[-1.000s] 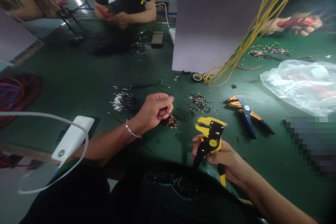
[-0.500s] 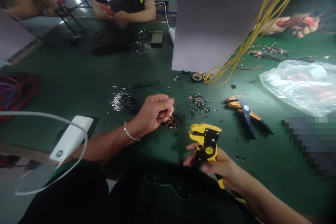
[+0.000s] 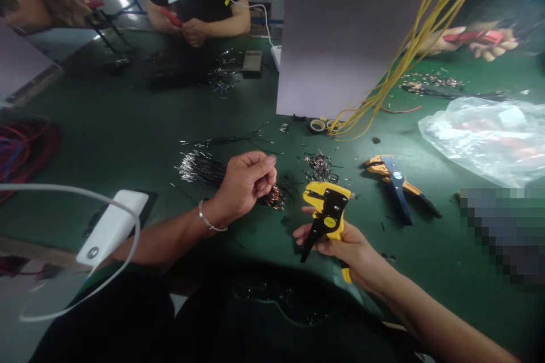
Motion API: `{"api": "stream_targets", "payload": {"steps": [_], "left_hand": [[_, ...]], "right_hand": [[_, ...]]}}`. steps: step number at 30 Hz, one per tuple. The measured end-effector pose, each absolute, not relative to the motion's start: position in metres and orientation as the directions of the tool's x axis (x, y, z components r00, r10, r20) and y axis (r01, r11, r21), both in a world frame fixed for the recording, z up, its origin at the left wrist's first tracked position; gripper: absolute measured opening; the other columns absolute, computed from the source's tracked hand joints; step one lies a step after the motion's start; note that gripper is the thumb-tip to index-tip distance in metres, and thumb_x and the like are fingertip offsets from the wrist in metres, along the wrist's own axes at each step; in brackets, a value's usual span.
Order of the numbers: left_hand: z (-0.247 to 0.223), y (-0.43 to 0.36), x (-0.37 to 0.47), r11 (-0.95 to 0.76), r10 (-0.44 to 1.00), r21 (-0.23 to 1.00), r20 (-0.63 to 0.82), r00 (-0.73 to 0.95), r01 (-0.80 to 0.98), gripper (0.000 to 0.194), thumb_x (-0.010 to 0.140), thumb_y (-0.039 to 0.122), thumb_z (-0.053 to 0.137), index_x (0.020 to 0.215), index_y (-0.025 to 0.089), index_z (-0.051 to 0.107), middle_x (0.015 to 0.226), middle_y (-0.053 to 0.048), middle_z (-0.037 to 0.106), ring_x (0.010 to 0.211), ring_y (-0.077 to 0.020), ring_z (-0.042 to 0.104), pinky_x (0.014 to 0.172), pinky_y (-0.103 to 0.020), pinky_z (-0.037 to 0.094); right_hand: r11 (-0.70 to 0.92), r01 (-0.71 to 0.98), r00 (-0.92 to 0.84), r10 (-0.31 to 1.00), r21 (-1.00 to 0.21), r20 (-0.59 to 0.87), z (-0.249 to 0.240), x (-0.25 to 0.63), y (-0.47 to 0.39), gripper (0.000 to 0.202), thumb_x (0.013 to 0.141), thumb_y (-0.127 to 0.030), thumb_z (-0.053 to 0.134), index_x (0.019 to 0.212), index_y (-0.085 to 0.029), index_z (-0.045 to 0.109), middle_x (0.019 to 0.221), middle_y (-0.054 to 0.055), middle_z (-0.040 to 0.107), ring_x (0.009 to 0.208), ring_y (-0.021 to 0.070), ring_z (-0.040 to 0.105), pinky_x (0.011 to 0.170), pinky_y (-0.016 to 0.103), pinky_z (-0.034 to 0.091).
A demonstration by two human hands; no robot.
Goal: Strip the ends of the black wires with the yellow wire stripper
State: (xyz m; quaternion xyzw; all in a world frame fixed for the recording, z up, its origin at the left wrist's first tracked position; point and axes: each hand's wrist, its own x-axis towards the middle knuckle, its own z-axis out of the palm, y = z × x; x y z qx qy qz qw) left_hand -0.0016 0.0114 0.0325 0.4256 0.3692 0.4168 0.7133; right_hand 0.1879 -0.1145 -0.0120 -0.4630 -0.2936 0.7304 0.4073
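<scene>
On the right of the green desk [image 3: 145, 119] lies a clear plastic bag [image 3: 485, 139], crumpled, with something reddish inside, too blurred to tell. A grey panel [image 3: 340, 28] stands upright at the far side and hides part of the desk behind it; yellow wires [image 3: 394, 76] hang down past its right edge to two rolls of tape [image 3: 317, 126].

The left hand [image 3: 251, 181] is closed, thumb against curled fingers, over a bundle of black wires [image 3: 204, 168], hiding its middle; whether it pinches anything, I cannot tell. The right hand [image 3: 340, 244] holds a yellow wire stripper [image 3: 327, 210], its fingers loosely curled about the handles, just in front of a pile of scraps [image 3: 320, 167]. A blue and orange wire stripper [image 3: 395, 181] lies to the right. A white power strip [image 3: 113, 227] is at the left, a pale cable [image 3: 76, 188] looping over it. Across the desk, a person [image 3: 196, 3] grips a red tool [image 3: 171, 17].
</scene>
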Motion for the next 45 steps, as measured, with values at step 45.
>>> {"api": "stream_targets", "payload": {"steps": [45], "left_hand": [[0.029, 0.009, 0.002, 0.4, 0.853, 0.838, -0.191, 0.486, -0.372, 0.025, 0.084, 0.026, 0.061, 0.063, 0.014, 0.054, 0.06, 0.0, 0.053, 0.045, -0.0057, 0.041, 0.04, -0.021, 0.036]], "right_hand": [[-0.37, -0.158, -0.269, 0.908, -0.916, -0.32, -0.004, 0.184, -0.086, 0.042, 0.074, -0.016, 0.064, 0.115, -0.018, 0.057, 0.095, 0.007, 0.07, 0.084, 0.0202, 0.064, 0.083, 0.042, 0.05]]}}
